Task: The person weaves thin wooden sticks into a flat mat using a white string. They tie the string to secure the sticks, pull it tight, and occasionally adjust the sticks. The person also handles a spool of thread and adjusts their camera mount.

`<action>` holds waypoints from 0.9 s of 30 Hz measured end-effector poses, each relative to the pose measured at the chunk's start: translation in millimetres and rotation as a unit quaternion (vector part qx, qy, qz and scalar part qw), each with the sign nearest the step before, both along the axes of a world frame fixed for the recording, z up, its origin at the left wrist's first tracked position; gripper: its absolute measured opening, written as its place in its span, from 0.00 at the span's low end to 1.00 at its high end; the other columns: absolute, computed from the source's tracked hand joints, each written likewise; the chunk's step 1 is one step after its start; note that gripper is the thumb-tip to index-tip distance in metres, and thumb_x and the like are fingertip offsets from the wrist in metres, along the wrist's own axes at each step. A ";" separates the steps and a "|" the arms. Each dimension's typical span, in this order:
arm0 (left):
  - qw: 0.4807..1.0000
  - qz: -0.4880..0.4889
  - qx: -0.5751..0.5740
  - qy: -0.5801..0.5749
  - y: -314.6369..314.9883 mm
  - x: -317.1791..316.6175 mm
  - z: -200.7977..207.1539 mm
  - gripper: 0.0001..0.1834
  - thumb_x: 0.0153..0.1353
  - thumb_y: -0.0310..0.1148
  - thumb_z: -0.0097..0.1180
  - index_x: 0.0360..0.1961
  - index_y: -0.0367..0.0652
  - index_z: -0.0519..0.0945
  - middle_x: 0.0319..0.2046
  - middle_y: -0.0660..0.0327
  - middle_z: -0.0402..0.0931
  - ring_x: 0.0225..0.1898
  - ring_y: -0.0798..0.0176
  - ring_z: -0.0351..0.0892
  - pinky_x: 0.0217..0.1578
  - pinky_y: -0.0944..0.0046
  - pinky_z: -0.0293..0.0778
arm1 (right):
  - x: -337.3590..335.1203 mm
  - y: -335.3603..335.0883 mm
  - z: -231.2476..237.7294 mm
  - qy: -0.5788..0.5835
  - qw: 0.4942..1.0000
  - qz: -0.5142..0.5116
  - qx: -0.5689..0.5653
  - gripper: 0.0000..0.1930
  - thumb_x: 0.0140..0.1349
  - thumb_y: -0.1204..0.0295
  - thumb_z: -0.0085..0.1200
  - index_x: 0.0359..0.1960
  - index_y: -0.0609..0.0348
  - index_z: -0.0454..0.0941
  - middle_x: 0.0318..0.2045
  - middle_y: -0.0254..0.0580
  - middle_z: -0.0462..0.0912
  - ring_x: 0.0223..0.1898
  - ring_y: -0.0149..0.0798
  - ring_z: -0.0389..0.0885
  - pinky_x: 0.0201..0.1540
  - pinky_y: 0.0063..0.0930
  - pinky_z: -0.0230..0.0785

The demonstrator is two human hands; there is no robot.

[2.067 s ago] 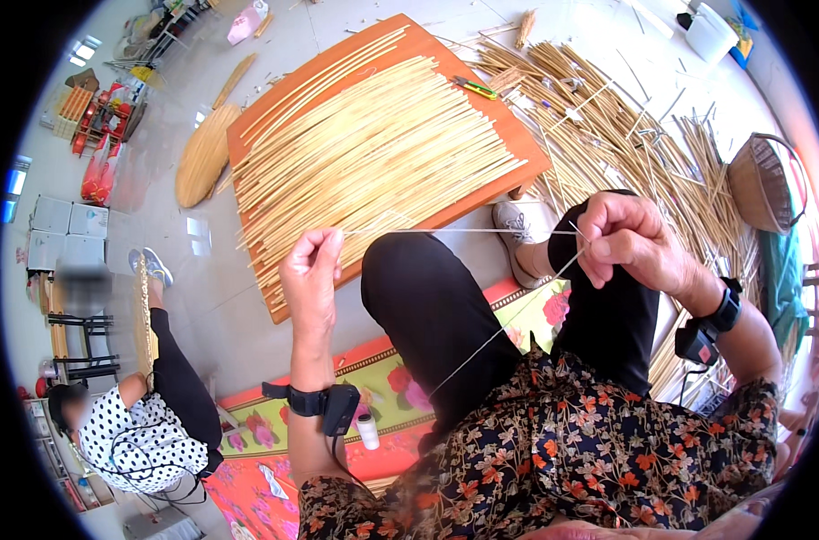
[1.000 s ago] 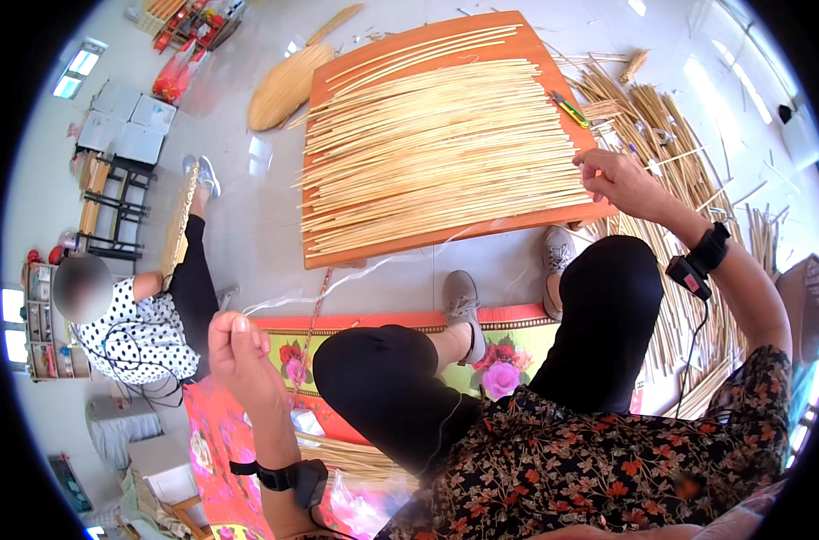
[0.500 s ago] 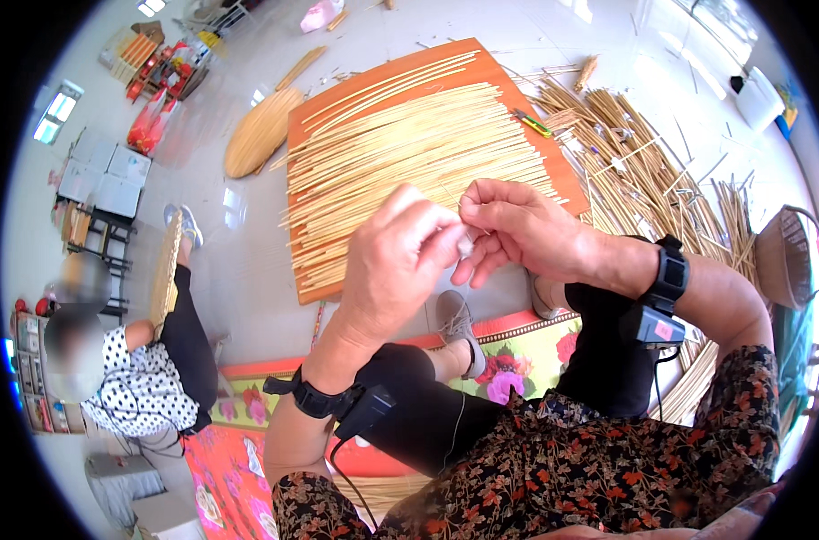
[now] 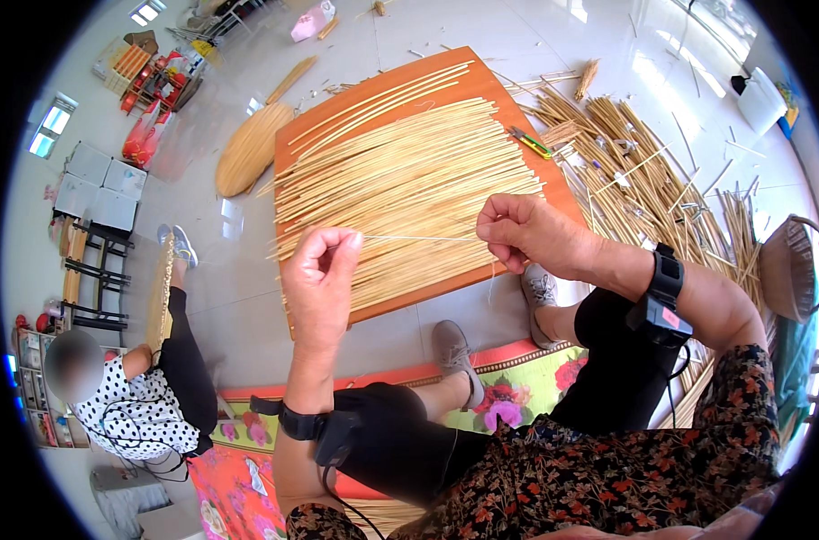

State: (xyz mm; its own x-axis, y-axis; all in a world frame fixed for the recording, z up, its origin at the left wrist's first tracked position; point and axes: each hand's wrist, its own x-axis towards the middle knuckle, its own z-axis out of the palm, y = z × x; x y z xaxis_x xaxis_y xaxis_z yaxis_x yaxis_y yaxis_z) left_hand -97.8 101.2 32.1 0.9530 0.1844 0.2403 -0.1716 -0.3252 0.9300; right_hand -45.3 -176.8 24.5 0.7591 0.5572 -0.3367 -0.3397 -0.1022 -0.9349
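A thin white thread [image 4: 418, 238] runs taut between my two hands, above a row of straw stalks. My left hand [image 4: 321, 279] pinches one end between thumb and forefinger. My right hand [image 4: 531, 232] is closed on the other end, and a loose tail of thread hangs below it. Under the thread, many pale straw stalks [image 4: 400, 162] lie side by side across an orange-brown board [image 4: 553, 193]. A green utility knife [image 4: 530, 142] rests on the board's right part.
A large heap of stalks [image 4: 639, 162] spreads over the floor at right, beside a woven basket [image 4: 787, 268]. An oval straw fan [image 4: 252, 151] lies left of the board. Another person [image 4: 139, 405] sits at far left. Floral cloth [image 4: 508, 387] lies under my feet.
My hands were close together, fingers nearly touching. Now they are well apart, the left one moved leftward, with the thread stretched straight between them.
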 end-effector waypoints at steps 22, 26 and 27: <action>0.956 -0.145 0.210 -0.142 -58.2 2.3 18.8 0.04 0.54 0.23 0.68 0.31 0.40 0.84 0.27 0.63 0.72 0.26 0.65 0.76 0.26 0.63 0.71 | -11.2 17.0 25.5 -0.445 0.863 0.029 -0.237 0.07 0.60 0.69 0.59 0.31 0.59 0.80 0.21 0.47 0.82 0.28 0.50 0.83 0.31 0.40 0.74; 0.938 -0.146 0.274 -0.152 -58.3 1.9 22.5 0.05 0.52 0.22 0.68 0.30 0.40 0.84 0.28 0.62 0.73 0.26 0.63 0.76 0.27 0.63 0.72 | -17.7 16.7 29.0 -0.466 0.869 -0.001 -0.169 0.06 0.61 0.71 0.57 0.33 0.60 0.79 0.23 0.49 0.81 0.27 0.51 0.83 0.31 0.39 0.74; 0.934 -0.151 0.285 -0.155 -57.5 1.5 22.8 0.07 0.51 0.20 0.68 0.31 0.38 0.84 0.28 0.62 0.73 0.26 0.65 0.76 0.27 0.65 0.71 | -18.7 16.7 31.2 -0.467 0.869 -0.008 -0.165 0.05 0.61 0.71 0.56 0.33 0.60 0.79 0.23 0.50 0.81 0.27 0.52 0.82 0.31 0.39 0.74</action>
State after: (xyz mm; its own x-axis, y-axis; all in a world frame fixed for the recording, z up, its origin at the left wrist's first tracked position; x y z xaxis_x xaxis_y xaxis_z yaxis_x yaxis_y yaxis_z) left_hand -96.3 43.7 54.9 0.8094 -0.3234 0.4903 -0.5675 -0.6455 0.5111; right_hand -64.1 -160.1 55.8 0.7935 0.5348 0.2904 0.5473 -0.4185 -0.7248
